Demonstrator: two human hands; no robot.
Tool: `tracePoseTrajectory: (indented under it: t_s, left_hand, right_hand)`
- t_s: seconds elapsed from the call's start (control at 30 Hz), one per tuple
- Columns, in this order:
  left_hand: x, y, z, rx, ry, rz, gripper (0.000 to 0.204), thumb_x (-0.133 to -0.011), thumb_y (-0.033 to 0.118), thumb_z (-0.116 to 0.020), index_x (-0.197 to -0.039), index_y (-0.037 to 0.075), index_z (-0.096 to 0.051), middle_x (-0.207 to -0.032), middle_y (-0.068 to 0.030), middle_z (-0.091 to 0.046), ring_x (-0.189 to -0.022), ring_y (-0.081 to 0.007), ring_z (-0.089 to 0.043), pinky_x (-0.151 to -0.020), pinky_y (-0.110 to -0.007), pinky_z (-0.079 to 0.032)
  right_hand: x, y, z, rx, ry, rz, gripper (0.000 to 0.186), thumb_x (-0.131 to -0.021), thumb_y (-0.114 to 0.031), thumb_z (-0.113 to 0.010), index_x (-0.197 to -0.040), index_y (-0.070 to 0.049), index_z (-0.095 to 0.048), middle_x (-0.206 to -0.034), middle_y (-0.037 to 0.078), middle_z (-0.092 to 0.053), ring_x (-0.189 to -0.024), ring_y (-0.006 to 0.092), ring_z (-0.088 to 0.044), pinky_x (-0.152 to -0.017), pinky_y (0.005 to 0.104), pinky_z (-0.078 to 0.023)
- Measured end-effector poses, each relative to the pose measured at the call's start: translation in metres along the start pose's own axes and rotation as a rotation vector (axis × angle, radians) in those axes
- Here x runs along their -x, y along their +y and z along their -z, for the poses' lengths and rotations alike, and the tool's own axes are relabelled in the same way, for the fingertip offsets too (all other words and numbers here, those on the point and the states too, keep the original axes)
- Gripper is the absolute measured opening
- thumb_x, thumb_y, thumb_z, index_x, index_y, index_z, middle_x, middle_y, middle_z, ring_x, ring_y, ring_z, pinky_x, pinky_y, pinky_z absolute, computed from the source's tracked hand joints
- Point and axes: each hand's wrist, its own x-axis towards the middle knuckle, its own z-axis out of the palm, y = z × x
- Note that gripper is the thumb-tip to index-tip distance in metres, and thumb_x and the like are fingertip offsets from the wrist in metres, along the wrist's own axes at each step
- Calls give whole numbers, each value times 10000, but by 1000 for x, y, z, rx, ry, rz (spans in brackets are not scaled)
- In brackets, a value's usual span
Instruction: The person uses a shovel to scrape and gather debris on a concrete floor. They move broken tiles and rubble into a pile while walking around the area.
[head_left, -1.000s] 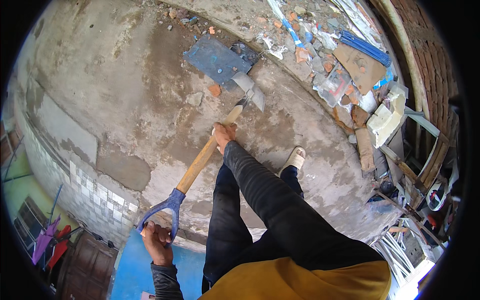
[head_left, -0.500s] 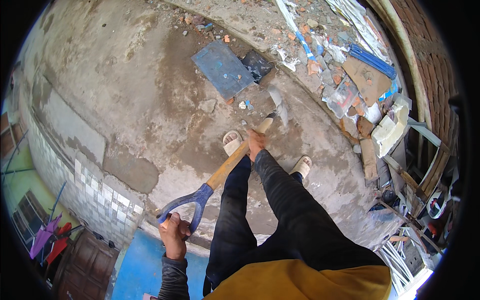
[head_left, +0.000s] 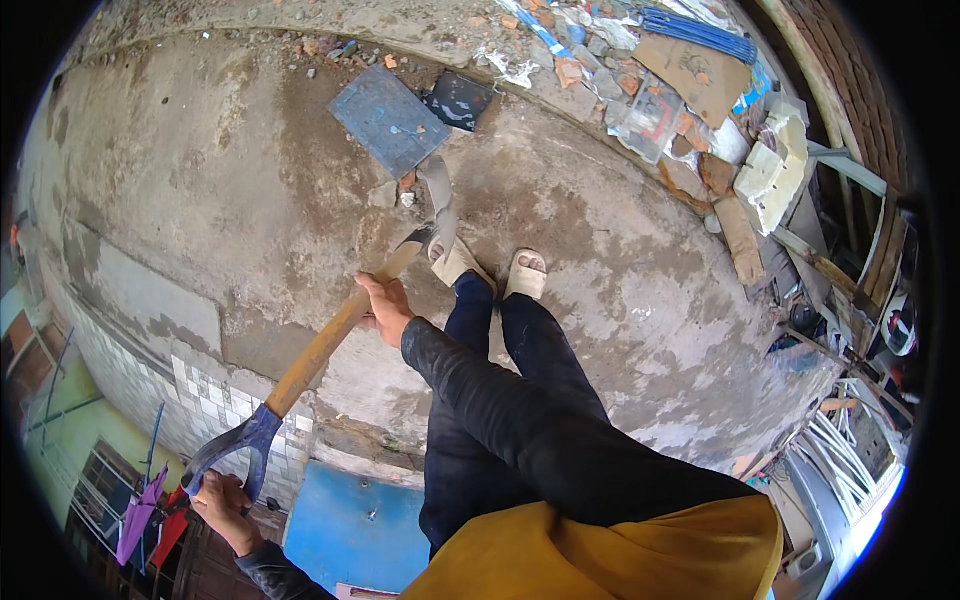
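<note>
A shovel with a wooden shaft and a blue D-shaped handle slants across the front of my legs. My left hand is wrapped round the grip of that handle at the lower left. Farther up, my right hand holds the shaft close to the blade. The metal blade is in front of my left foot, just short of a worn blue-grey board on the concrete. A few small rubble bits lie beside the blade; whether it touches the ground is hard to tell.
A black square panel lies next to the board. Along the right are broken bricks, cardboard, a blue bundle, a cream-coloured block and wood scraps. A tiled edge and a blue sheet are at the lower left.
Both hands and the shovel have moved left, the blade coming nearer my left foot. My right foot has stepped in beside the left one. The view has shifted.
</note>
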Motion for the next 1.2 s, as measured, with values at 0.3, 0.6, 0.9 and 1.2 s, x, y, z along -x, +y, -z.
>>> tracePoseTrajectory:
  t_s: [0.3, 0.6, 0.9, 1.2]
  left_hand:
    - [52, -55, -216, 167, -831, 369, 163, -905, 171, -710, -823, 62, -620, -634, -21, -610, -553, -64, -523, -524, -228, -389]
    - [-39, -18, -189, 45, -743, 134, 326, -960, 228, -654, -708, 80, -510, -583, -29, -539, -479, -100, -488, -480, -252, -392]
    - [-151, 54, -32, -71, -340, -234, 452, -1006, 499, -541, -789, 106, -485, -521, -17, -461, -429, -100, -427, -463, -238, -364]
    - [-168, 61, -45, -132, -472, -119, 448, -1032, 492, -502, -840, 88, -533, -583, -7, -458, -508, -101, -440, -573, -268, -402]
  right_hand:
    - [7, -96, 304, -161, 643, 198, 387, -864, -325, -681, -1108, -71, -522, -863, 118, -581, -713, 273, -629, -643, 457, -573]
    - [-56, -52, 211, -95, 599, 186, 424, -885, -402, -657, -1142, -77, -566, -1043, 124, -623, -880, 294, -656, -694, 484, -573]
    - [-65, -12, -78, -292, 145, -2, 438, -906, -387, -682, -1172, -72, -534, -1072, 131, -596, -906, 293, -654, -746, 491, -589]
    - [-41, -12, -54, -349, 490, 116, 422, -935, -399, -648, -1181, -84, -514, -1073, 143, -602, -876, 285, -668, -681, 473, -610]
